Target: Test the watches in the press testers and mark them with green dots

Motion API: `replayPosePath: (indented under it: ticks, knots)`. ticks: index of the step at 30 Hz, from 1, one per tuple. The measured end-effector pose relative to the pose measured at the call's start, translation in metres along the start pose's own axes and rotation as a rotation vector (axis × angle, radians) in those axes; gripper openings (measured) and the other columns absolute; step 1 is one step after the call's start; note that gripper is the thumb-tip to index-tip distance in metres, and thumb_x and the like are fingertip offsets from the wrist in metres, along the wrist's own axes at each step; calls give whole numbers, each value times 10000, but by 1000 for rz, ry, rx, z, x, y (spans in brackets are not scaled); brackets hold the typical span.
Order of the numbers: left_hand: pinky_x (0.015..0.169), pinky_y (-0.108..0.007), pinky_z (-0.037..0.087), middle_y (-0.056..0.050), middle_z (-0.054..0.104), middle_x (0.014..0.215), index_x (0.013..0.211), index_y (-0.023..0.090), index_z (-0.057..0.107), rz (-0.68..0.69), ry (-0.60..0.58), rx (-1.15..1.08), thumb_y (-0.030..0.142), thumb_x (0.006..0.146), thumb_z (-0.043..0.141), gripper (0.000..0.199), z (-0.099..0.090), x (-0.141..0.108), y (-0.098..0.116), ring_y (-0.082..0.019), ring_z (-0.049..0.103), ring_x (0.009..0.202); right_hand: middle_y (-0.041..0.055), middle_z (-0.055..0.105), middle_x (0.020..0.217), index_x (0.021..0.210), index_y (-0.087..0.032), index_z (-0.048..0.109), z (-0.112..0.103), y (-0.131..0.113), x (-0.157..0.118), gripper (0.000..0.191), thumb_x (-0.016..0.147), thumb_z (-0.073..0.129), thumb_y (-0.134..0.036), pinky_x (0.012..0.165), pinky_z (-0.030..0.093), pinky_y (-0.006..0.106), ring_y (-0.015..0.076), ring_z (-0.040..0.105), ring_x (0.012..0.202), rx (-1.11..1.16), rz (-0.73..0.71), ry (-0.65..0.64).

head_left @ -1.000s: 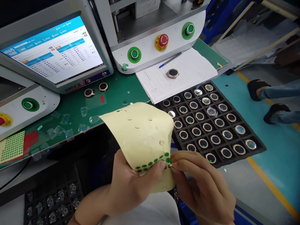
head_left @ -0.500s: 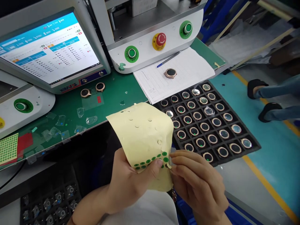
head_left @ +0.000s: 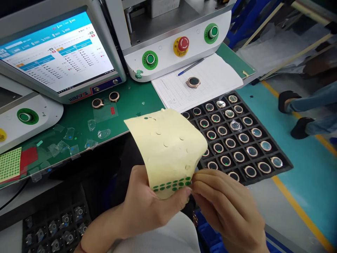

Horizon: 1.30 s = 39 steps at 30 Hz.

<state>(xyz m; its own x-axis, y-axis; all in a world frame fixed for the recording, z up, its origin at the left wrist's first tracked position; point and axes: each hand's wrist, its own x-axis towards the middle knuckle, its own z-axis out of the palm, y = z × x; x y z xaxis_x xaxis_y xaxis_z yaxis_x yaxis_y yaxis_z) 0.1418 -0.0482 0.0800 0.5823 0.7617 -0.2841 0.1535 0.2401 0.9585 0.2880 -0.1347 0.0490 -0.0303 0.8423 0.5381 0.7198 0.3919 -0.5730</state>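
Observation:
My left hand is closed round the lower part of a pale yellow sticker sheet, its thumb pressed near the bottom rows. Rows of small green dot stickers remain on that part, while the upper area shows mostly bare backing with a few curled cut circles. My right hand pinches at the sheet's right edge, beside the end of the green rows. Its fingertips meet my left thumb there, and any loose dot between them is hidden. Behind the sheet lies a black foam tray of round watch cases, several with green dots.
One watch case and a pen lie on papers. Two more cases sit below the monitor. Film scraps and another dot sheet are left. A second tray is lower left; a person's legs show right.
The sheet has shifted right and now bends more, with its lower part folded down out of sight. My right fingers have closed in on its edge by the dots.

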Motion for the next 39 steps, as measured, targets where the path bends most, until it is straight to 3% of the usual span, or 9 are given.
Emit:
replayPosePath:
  ticks: [5,9,16,19,25,29,34,39]
  knots:
    - [727,-279,615,-48,777,872,902,175,760,-69,-27,-129,83,669,763,251,-3,2,-1,-242,737,822,99,662,874,948,-62,652,-2,-3,-6,213,908,446,-23,790,547,353,202,633,895,-104,-96,-28]
    - [690,-292,624,-62,776,858,871,161,758,-99,-31,-166,127,690,742,185,-4,3,-1,-250,738,806,74,698,876,943,-118,653,-5,-6,-5,242,925,421,-51,786,579,356,196,666,897,-203,-122,-59]
    - [615,-212,603,-31,779,806,840,181,743,-176,-13,-258,96,657,734,202,-1,3,-6,-201,741,725,73,699,851,895,-120,653,-6,-3,-9,279,930,381,-69,756,602,384,210,684,827,-278,-229,-51]
    - [612,-215,602,-31,778,804,835,178,740,-194,-27,-267,97,660,733,194,-1,2,-6,-203,742,730,56,700,871,916,-132,650,-8,-2,-12,252,921,410,-57,786,595,369,203,686,844,-243,-200,-52]
    - [671,-267,607,-60,780,886,890,167,743,-223,-135,-222,109,687,719,213,-6,3,-3,-239,742,809,48,725,897,995,-135,633,-21,-1,-3,319,945,337,-27,809,585,317,161,687,876,-34,-73,-208]
    - [701,-273,607,-55,781,905,921,173,750,-233,-192,-180,118,682,745,245,-9,7,-1,-249,739,857,72,733,926,995,-111,664,-29,4,5,354,940,323,-31,812,585,296,161,677,911,-100,-206,-317]
    - [719,-253,604,-50,781,936,980,190,748,-268,-202,-137,97,667,761,327,-9,11,-1,-244,735,897,66,728,867,892,-117,701,-32,6,4,364,944,343,-82,759,584,308,182,671,850,-275,-408,-237]
    - [742,-208,589,-23,776,976,1029,203,735,-254,-236,-194,112,699,756,343,-8,11,-4,-220,728,935,51,731,852,906,-146,717,-36,2,2,325,931,396,-101,759,595,318,191,682,861,-412,-488,-327]
